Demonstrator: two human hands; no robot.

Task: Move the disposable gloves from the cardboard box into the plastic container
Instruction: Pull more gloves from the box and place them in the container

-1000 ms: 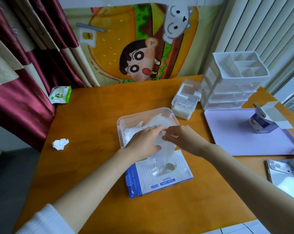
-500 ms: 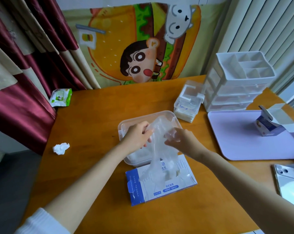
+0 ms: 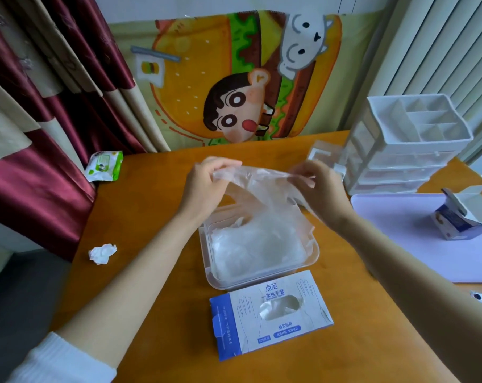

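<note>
Orange wooden tabletop (image 3: 151, 286) carries a clear plastic container (image 3: 204, 261) at centre, with the cardboard box (image 3: 270, 335) just beside it at 6 o'clock. Above the container's 12 o'clock edge, the left hand (image 3: 204, 186) and right hand (image 3: 324, 192) pinch one disposable glove (image 3: 262, 181) in their fingers (image 3: 226, 162), stretched between them. More gloves (image 3: 256, 247) lie piled inside the container.

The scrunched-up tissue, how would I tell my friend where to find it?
Look at the orange wooden table and follow its left edge, by the dark red curtain. Two small things lie there. The farther one is a flat green pack of wipes; the tissue is the nearer one, a plain white crumpled ball.
</note>
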